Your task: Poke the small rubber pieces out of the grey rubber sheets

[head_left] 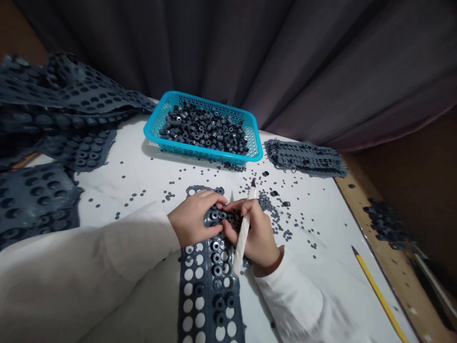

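Observation:
A dark grey rubber sheet (210, 286) lies lengthwise in front of me, with rows of punched-out holes and several ring-shaped rubber pieces (216, 257) still seated in it. My left hand (194, 216) grips the sheet's upper part, thumb and fingers closed around a few of those rings. In my right hand (259, 233) is a white-wrapped stick with a dark pointed tip (242, 240), held slanting with the tip away from me. The thumb and forefinger of that hand also meet the sheet's right edge, close to my left fingertips. What lies between the fingertips is partly hidden.
A blue plastic basket (203, 150) full of small black rubber rings stands at the back. Rubber sheets (39, 186) pile up on the left, and stacked strips (305, 158) lie back right. Tiny black discs (266, 202) litter the white table. A yellow pencil-like tool (380, 295) rests near the right edge.

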A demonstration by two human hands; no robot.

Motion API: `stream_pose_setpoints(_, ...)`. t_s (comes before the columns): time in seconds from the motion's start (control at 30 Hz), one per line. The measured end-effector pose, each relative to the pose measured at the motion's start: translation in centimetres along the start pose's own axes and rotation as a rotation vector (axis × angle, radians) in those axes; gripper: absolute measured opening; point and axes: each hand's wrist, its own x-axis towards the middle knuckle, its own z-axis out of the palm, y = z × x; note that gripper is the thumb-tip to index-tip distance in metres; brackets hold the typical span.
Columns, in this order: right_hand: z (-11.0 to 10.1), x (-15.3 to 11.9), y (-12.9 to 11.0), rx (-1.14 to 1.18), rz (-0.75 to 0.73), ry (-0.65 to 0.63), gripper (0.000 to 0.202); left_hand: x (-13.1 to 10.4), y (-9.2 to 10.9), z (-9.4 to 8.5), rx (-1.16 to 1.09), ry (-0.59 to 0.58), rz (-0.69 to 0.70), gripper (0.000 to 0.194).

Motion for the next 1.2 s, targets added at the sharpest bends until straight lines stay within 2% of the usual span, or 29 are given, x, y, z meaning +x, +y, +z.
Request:
stream_pose_setpoints(0.33, 0.02, -0.13, 0.18, -0.098, 0.049, 0.022, 0.031, 0.04, -0.07, 0.00, -0.007, 0.001, 0.007, 0.034)
stream_pose_setpoints(0.57, -0.11, -0.03, -0.03, -0.109, -0.051, -0.003, 0.030, 0.04, -0.08, 0.07, -0.009, -0.001, 0.007, 0.033)
stream_pose_setpoints(0.97, -0.35, -0.11, -0.30, -0.080, -0.112, -0.029, 0.030, -0.03, -0.09, 0.08, -0.014, -0.006, 0.005, 0.034)
stream_pose_setpoints(1.13, -0.33, -0.56, -0.71, 0.079, -0.036, 0.069, 0.027, -0.06, -0.18, 0.19, -0.021, 0.003, 0.023, 0.032)
stream_pose_setpoints(1.2, -0.21, -0.56, -0.72, 0.200, 0.062, 0.175, 0.014, -0.10, -0.12, 0.14, -0.035, 0.028, 0.012, 0.032)
